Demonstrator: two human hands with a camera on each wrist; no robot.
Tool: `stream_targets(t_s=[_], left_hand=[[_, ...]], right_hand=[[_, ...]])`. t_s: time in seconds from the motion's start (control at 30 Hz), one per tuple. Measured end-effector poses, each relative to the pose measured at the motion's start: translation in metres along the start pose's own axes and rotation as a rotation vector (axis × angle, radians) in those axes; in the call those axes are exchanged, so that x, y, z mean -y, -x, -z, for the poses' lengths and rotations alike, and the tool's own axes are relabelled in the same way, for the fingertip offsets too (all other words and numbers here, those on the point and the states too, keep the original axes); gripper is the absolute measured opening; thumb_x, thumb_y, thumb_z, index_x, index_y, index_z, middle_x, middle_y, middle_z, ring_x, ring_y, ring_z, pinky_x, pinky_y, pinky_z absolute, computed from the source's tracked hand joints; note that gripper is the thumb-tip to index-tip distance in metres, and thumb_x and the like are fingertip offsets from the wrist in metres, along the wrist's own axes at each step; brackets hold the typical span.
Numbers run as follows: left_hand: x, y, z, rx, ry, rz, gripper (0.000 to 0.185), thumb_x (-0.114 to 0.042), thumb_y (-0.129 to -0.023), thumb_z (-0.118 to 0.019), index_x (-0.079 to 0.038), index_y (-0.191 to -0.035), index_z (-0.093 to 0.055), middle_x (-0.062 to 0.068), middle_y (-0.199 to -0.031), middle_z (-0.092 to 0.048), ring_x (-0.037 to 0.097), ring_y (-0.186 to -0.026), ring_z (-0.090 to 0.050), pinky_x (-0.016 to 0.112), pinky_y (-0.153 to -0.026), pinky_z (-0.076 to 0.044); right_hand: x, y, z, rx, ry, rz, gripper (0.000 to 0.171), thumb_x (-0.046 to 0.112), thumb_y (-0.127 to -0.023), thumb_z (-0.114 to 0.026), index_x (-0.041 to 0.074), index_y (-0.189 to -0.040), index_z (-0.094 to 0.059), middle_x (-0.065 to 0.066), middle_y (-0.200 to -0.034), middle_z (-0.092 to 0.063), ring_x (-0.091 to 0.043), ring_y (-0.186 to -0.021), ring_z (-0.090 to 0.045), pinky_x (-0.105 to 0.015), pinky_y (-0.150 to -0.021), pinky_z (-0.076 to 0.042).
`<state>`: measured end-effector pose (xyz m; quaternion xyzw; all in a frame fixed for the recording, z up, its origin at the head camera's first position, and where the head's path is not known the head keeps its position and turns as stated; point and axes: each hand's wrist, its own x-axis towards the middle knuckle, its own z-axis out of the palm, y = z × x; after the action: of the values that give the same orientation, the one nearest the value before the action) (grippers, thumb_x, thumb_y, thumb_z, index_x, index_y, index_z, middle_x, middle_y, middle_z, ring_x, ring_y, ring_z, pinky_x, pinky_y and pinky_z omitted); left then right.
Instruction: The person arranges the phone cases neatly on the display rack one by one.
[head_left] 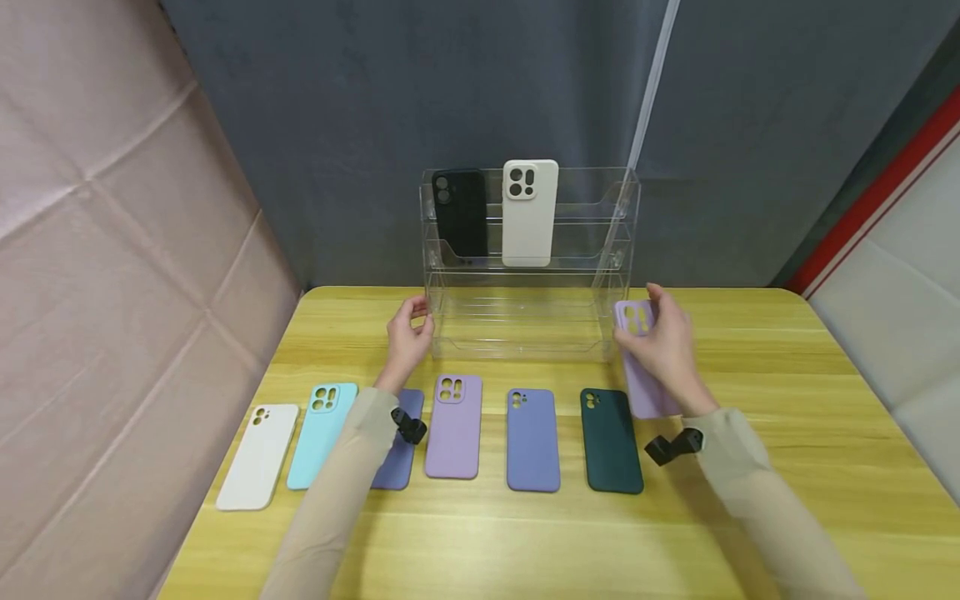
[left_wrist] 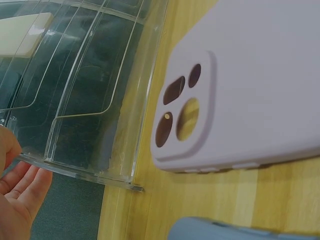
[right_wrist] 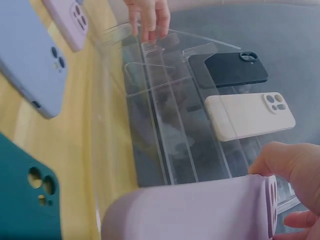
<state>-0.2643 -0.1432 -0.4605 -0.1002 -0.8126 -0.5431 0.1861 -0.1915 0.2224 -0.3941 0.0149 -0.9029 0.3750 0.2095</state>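
Note:
My right hand (head_left: pixel 663 342) holds a light purple phone case (right_wrist: pixel 190 212) by its camera end, tilted beside the right end of a clear acrylic display rack (head_left: pixel 525 346). At the rack's left end, my left hand (head_left: pixel 408 337) grips the edge of the side panel, thumb and fingers (left_wrist: pixel 35 192) right at it. Up in the rack stand a black phone case (head_left: pixel 461 217) and a white phone case (head_left: pixel 529 225), side by side. A dark green phone case (head_left: pixel 612 442) lies on the table just left of my right wrist.
Along the wooden table (head_left: pixel 480 550) lie a white case (head_left: pixel 257 458), a turquoise case (head_left: pixel 318 437), a blue-purple case (head_left: pixel 397 467) partly under my left forearm, a lilac case (head_left: pixel 453 433) and a periwinkle case (head_left: pixel 532 446). A grey curtain (head_left: pixel 360 125) hangs behind.

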Motion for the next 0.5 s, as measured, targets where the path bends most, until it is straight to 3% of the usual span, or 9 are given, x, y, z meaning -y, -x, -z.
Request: stream_targets(t_s=[0.3, 0.5], left_hand=[[0.000, 0.000, 0.000, -0.003, 0.006, 0.000, 0.029, 0.003, -0.087, -0.054, 0.008, -0.116, -0.055, 0.025, -0.109, -0.060, 0.035, -0.103, -0.059, 0.041, -0.081, -0.056], [-0.002, 0.001, 0.001, 0.005, 0.002, 0.002, 0.030, 0.003, -0.087, -0.054, 0.008, -0.117, -0.054, 0.025, -0.110, -0.059, 0.035, -0.103, -0.058, 0.042, -0.081, -0.056]], right_hand=[[0.016, -0.017, 0.000, -0.026, -0.034, 0.012, 0.073, 0.011, -0.073, -0.072, -0.008, -0.135, -0.038, -0.029, -0.131, -0.047, -0.040, -0.106, -0.049, -0.049, -0.092, -0.041], [0.025, -0.031, -0.001, -0.089, -0.062, 0.072, 0.072, 0.010, -0.072, -0.073, -0.008, -0.133, -0.040, -0.029, -0.126, -0.050, -0.040, -0.100, -0.047, -0.047, -0.091, -0.032]])
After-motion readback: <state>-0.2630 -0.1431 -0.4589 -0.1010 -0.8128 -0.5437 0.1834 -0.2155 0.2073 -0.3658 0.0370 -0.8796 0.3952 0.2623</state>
